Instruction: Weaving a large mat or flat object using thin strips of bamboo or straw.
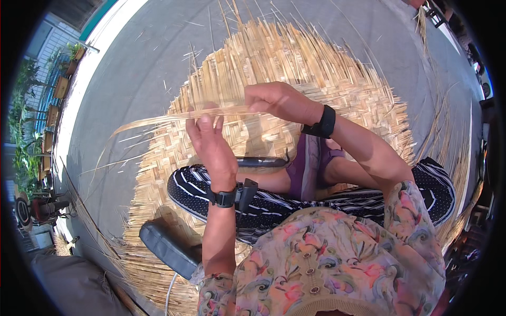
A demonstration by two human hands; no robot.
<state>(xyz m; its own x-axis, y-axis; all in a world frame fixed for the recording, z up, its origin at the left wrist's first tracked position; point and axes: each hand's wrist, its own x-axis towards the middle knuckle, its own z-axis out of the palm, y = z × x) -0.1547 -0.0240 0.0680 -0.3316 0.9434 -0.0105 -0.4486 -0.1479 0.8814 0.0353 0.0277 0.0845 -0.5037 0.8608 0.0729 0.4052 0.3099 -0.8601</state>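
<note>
A pale, flat reed strip (168,117) stretches across in front of me, its loose end drooping off to the left. My right hand (282,102) is curled in a fist around its right part, with thumb and fingers pinched together. Further left, my left hand (211,145) pinches the same strip between thumb and fingertips, which are slightly blurred. Both hands are raised over a large woven reed mat (269,131), whose far rim ends in unwoven strips. By my leg, below the hands, lies a dark, long tool (261,161) with a thin hooked end.
I sit cross-legged on the mat, purple footwear (311,163) in the middle. A black padded case (168,247) with a white cable lies at my left. Loose reeds (440,137) are scattered on the grey ground at right. Planter boxes (52,116) line the far left.
</note>
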